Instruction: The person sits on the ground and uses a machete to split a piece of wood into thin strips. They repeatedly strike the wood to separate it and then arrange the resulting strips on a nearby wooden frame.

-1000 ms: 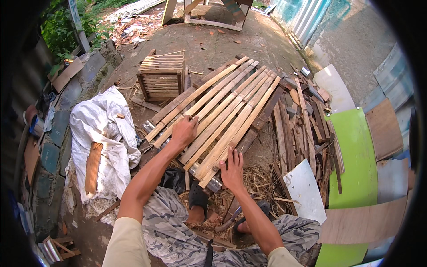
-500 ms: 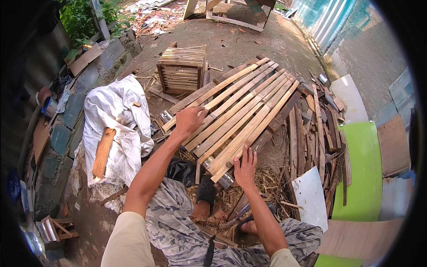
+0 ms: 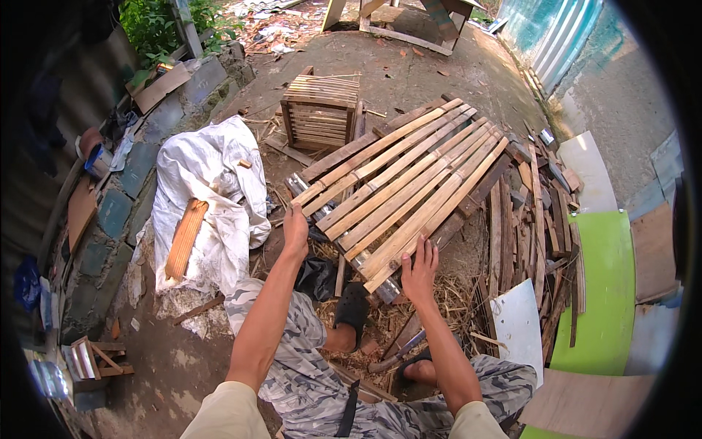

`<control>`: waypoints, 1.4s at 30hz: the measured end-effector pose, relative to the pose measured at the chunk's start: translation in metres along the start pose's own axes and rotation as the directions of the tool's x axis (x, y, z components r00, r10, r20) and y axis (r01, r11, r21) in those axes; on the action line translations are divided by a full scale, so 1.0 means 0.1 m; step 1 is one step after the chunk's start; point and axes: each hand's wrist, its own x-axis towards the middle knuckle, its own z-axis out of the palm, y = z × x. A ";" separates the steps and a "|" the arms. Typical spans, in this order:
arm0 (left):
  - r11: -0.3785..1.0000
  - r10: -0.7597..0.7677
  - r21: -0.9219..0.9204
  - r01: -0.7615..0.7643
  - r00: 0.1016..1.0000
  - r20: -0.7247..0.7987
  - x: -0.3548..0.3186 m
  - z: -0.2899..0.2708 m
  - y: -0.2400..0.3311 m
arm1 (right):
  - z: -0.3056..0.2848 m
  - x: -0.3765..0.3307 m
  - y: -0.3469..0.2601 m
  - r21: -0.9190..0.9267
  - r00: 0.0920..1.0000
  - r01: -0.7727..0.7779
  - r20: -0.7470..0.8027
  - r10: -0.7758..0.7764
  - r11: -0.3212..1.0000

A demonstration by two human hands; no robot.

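Note:
Several pale bamboo slats (image 3: 420, 190) lie side by side, fanning slightly, across a dark wooden frame in front of me. A shiny metal-looking crosspiece (image 3: 387, 291) shows under their near ends. At the near end of the leftmost slat (image 3: 344, 183), my left hand (image 3: 295, 233) has its fingers closed on the tip; part of the grip is hidden. My right hand (image 3: 420, 272) rests with fingers spread against the near right edge of the outermost right slat, not wrapped round it.
A small slatted wooden stool (image 3: 319, 113) stands beyond the slats. To the left, a white sack (image 3: 208, 164) carries a wood piece (image 3: 186, 239). Scrap wood (image 3: 537, 219) and a green panel (image 3: 599, 285) lie right. A curved-handled tool (image 3: 395, 355) lies between my feet.
My left hand has moved back from the middle of the left slats to the near end of the leftmost one. My right hand stays at the right edge. The view has shifted slightly.

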 end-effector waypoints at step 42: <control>0.995 -0.061 0.085 0.055 0.996 0.069 -0.64 0.40 -0.10 | -0.14 -0.03 0.10 0.106 0.993 -0.104 0.063 0.097 0.989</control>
